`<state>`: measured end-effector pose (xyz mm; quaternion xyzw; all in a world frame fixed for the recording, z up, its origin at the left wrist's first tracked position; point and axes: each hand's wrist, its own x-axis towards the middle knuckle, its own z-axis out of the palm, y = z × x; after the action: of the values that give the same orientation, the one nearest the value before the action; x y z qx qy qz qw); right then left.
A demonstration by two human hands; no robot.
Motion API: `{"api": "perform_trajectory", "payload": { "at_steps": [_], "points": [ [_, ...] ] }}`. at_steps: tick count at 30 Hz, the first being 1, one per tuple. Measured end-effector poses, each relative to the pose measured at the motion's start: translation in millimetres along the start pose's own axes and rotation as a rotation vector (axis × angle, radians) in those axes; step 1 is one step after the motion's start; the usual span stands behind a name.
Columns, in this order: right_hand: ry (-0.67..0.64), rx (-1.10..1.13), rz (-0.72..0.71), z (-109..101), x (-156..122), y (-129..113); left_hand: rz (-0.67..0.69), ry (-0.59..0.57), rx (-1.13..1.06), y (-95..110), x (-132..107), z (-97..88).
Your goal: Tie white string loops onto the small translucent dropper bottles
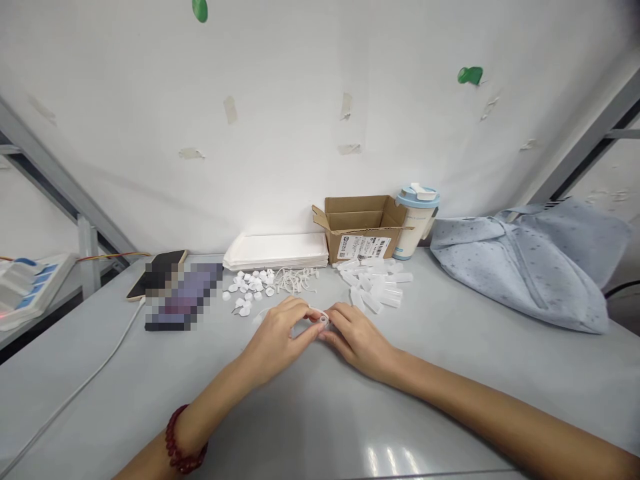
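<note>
Over the middle of the grey table, my left hand (280, 331) and my right hand (361, 341) meet at their fingertips. Between them is a small round translucent white plastic piece (325, 320) with a hole in its end, pinched from both sides. A thin white cord (317, 310) curves beside it at the fingers. Just beyond my left hand lie a heap of small white caps (255, 283) and a tangle of short white cords (296, 280). Several translucent plastic tubes (377, 290) are piled past my right hand.
Behind the small parts are a stack of white sheets or envelopes (280, 250), an open cardboard box (367, 233) and a lidded cup (414, 223). A blue cloth bag (520, 273) lies right. Leftward are a phone (170, 260), a pixelated flat item (187, 297) and a white cable (95, 373).
</note>
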<state>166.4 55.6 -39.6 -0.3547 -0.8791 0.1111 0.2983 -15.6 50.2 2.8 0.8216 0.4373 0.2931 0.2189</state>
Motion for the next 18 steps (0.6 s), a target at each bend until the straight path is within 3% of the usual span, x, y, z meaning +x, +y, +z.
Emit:
{"api": "perform_trajectory", "payload": {
  "at_steps": [5,12,18],
  "points": [
    [-0.012,0.057,0.011,1,1,1,0.06,0.014,0.024,-2,0,0.6],
    [-0.067,0.235,-0.027,-7,0,-3,-0.003,-0.03,-0.063,1,1,-2.7],
    [0.024,0.308,0.016,-8,-1,0,-0.075,-0.051,-0.109,1,1,-4.6]
  ]
}}
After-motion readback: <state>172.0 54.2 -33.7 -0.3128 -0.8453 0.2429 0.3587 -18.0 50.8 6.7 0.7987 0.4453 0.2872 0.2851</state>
